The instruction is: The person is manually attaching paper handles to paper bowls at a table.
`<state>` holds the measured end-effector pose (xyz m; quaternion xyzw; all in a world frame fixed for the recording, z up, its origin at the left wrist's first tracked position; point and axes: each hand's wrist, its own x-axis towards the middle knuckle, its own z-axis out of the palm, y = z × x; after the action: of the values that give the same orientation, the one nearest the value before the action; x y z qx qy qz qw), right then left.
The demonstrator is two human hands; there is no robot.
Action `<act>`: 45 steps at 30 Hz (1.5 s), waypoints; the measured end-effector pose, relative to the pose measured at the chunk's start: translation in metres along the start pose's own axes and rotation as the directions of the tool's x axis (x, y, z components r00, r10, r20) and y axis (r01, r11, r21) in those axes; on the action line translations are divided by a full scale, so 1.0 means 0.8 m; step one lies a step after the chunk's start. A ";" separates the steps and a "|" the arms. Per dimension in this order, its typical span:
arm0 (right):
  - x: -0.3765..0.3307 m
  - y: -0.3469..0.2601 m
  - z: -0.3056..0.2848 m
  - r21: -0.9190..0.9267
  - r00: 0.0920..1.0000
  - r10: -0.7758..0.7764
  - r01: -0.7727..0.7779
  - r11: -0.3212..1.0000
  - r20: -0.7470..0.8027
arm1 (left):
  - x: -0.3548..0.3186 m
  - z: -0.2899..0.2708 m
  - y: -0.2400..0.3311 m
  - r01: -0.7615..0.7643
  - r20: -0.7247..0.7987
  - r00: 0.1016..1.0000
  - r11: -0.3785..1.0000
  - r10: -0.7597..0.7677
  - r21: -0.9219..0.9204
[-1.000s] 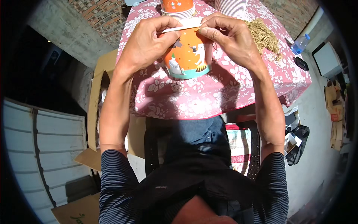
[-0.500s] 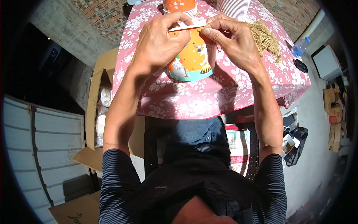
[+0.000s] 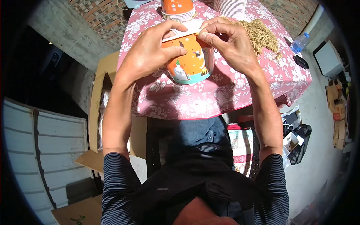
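Observation:
An orange paper bucket (image 3: 189, 56) with a white rim, a teal base band and cartoon figures stands on the table in front of me, tilted slightly. My left hand (image 3: 150, 48) holds its left side, thumb along the outer wall and fingers over the rim. At the rim's right part, my right hand (image 3: 230, 43) pinches with thumb and forefinger. A tiny tan bit shows at those fingertips, too small to name. To the right of this hand lies a heap of tan cord (image 3: 260, 35).
A floral pink tablecloth (image 3: 187, 107) covers the table. Beyond the bucket stand another orange bucket (image 3: 176, 6) and a stack of white tubs (image 3: 230, 7). A water bottle (image 3: 300, 44) and a black object (image 3: 301, 62) sit at the right edge. An open carton (image 3: 98, 108) stands left.
The bucket and both hands have shifted slightly left. My left thumb has slid down and lies straighter on the bucket's wall, farther from the fingers. The right hand keeps its pinch at the rim.

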<state>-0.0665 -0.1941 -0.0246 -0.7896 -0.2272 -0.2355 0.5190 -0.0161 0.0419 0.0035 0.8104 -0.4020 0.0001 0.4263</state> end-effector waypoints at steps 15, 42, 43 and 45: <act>-0.084 -0.014 0.056 -0.427 0.942 -0.147 0.004 0.904 -0.303 | -0.026 0.060 0.002 -0.079 -0.168 0.981 0.992 0.094 0.098; -0.084 -0.022 0.043 -0.477 0.952 -0.032 -0.123 0.870 -0.303 | -0.006 0.059 -0.002 -0.253 -0.046 0.963 0.951 0.265 0.178; -0.084 -0.022 0.043 -0.479 0.954 -0.041 -0.112 0.870 -0.297 | 0.000 0.056 -0.006 -0.255 -0.048 0.962 0.950 0.268 0.177; -0.085 -0.021 0.041 -0.489 0.956 -0.017 -0.135 0.862 -0.294 | 0.014 0.048 -0.009 -0.221 0.168 0.966 0.963 0.194 0.155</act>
<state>-0.1254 -0.1654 -0.0658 -0.8613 -0.0551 -0.3831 0.3292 -0.0169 0.0109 -0.0222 0.7951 -0.5145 0.0182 0.3204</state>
